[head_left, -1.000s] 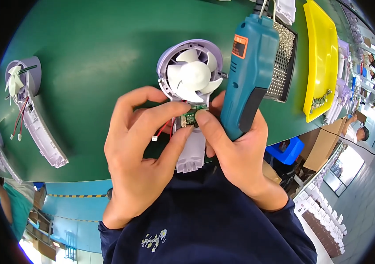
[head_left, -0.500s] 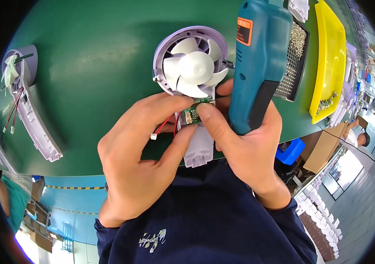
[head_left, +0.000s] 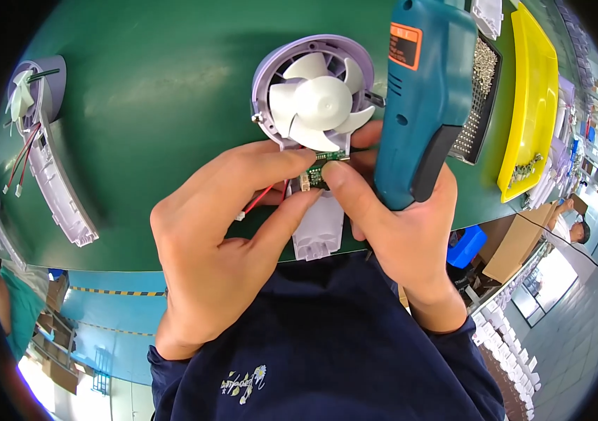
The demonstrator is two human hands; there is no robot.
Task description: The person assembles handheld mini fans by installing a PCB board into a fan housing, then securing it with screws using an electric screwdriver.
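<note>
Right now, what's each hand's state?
Left hand: closed, thumb and index finger on the small green circuit board.
Right hand: closed, thumb on that board; grip on the teal plastic power tool unclear.

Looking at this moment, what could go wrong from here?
The red wires run to a free plug by the left hand; they could snag.
The board is under the right hand's thumb; uneven pressure might shift it.
The power tool overlaps the right hand in view; it might get in the way.
</note>
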